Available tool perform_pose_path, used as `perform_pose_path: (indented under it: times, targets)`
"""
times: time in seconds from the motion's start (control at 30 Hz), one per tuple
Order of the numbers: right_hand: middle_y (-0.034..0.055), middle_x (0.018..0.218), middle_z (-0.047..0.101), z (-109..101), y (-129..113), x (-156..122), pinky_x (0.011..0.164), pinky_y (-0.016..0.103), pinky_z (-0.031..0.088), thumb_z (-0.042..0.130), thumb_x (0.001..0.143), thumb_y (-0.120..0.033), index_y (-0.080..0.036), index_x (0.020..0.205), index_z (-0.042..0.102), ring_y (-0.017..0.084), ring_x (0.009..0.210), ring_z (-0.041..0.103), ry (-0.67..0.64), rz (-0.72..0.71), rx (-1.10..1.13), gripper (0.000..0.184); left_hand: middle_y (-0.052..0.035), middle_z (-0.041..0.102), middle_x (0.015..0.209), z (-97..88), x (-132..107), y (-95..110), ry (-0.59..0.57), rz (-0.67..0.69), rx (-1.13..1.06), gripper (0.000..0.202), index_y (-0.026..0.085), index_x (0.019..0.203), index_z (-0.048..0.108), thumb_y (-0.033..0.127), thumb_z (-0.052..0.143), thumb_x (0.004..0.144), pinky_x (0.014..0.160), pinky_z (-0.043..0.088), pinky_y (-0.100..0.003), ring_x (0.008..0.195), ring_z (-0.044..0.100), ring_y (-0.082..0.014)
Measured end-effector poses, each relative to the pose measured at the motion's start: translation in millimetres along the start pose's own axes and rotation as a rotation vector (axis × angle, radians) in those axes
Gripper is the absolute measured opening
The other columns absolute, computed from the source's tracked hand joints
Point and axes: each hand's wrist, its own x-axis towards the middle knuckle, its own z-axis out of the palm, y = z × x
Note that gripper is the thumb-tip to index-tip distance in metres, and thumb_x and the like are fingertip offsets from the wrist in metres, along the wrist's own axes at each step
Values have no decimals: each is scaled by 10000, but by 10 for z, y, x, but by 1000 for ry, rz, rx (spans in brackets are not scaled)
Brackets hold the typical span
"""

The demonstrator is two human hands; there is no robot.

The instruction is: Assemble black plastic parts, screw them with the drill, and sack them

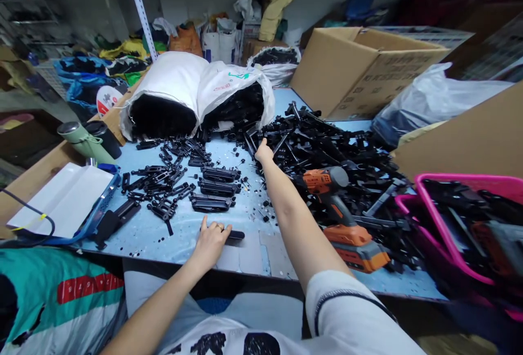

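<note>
Workbench (180,235) in pale blue runs across the view, its front edge at the person's lap. Nearest, the left hand (211,240), palm down, is closed over a black bar (236,237) that juts out to its right; how firm the hold is, I cannot tell. Keeping that bar low and level above the grey mat (249,259) would probably serve best.

Right of the forearm lies an orange power drill (342,210), so the elbow should swing clear of it. Just beyond the left hand, black assemblies (212,202) lie in neat rows, best left unbrushed.

Farther off, the right hand (265,151) is at the left edge of a heap of black parts (347,153). Its fingertips are hidden; whether it grips anything, I cannot tell. Lifting one piece straight up should avoid snagging. Behind, white sacks (167,80) gape toward the person.
</note>
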Motion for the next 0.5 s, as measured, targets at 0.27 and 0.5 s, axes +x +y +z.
perform_pose_path:
  times: [0.27, 0.5]
  targets:
    - [12, 779, 611, 0, 401, -835, 660, 243, 476, 480, 808, -300, -160, 1091, 546, 123, 704, 574, -291, -108, 389, 322, -122, 603, 1019, -13, -62, 24, -69, -70, -52, 350, 180, 1246, 508, 203, 446, 902, 850, 409, -423, 970, 542, -254]
    - [-4, 790, 603, -499, 970, -2346, 608, 259, 444, 567, 827, -468, -205, 1162, 508, 130, 623, 543, -774, -541, 132, 430, -117, 599, 1056, 18, 105, 8, -132, 54, -208, 305, 157, 1193, 533, 235, 425, 919, 858, 423, -382, 1026, 528, -257]
